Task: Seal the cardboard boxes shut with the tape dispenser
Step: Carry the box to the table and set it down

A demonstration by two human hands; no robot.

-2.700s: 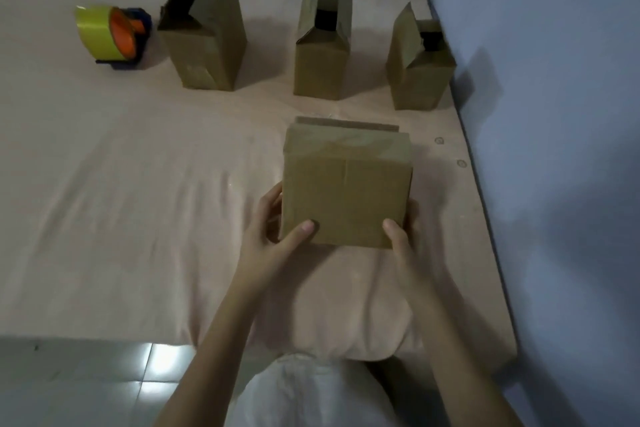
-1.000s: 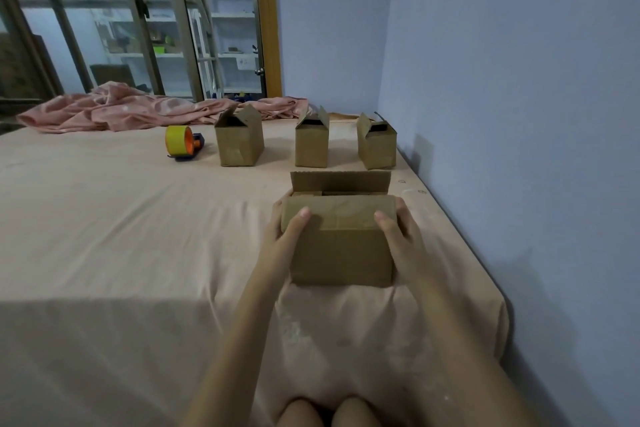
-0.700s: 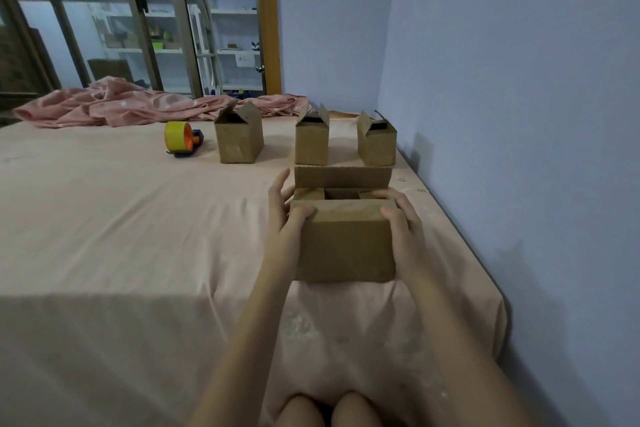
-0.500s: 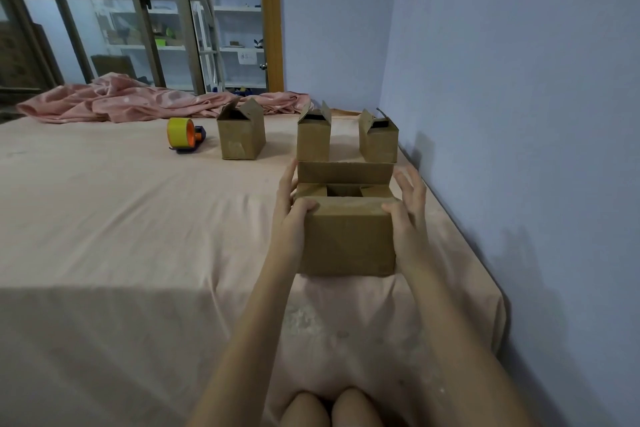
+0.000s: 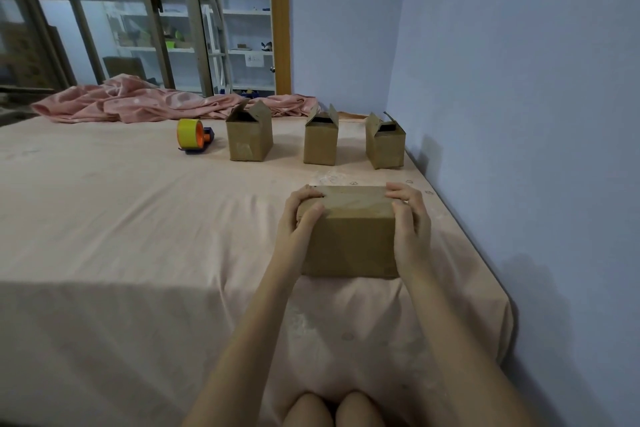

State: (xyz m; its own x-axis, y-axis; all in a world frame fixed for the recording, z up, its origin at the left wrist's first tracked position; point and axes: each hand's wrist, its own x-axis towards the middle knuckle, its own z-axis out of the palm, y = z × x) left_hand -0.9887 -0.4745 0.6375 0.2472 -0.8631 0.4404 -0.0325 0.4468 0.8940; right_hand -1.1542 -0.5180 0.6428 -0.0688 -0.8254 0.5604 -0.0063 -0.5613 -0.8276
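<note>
Cardboard box (image 5: pixel 349 232), unmarked, between both hands

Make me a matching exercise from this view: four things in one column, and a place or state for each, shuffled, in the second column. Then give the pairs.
Things
1. near box
2. tape dispenser
3. pink blanket
4. rightmost box of the far row

Places or states
A. crumpled along the far edge of the bed
B. flaps folded down, gripped by the left hand and the right hand
C. flaps up, next to the blue wall
D. lying left of the far row of boxes

Pairs: 1-B, 2-D, 3-A, 4-C
</note>
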